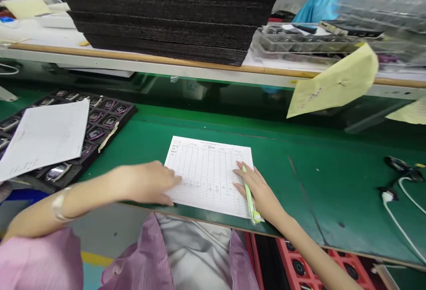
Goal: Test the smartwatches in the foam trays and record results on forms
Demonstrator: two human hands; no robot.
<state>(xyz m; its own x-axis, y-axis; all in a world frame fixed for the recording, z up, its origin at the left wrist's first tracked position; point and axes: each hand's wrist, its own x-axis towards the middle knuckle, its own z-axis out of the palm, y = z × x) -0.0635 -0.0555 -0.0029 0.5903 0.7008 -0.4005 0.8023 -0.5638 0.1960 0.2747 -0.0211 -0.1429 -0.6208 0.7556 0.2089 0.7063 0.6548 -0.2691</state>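
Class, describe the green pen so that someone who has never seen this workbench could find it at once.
On the green tabletop, find the white printed form near the front edge. At its right side, the right hand holds the green pen. Slim and light green, with a small yellowish ornament at its near end, it stands out from the flat white form.

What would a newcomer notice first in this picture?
Probably the tall black stack on the shelf above comes first. The white form on the green table follows, left hand on its left edge, green pen in the right hand. White paper partly covers a black tray at left.
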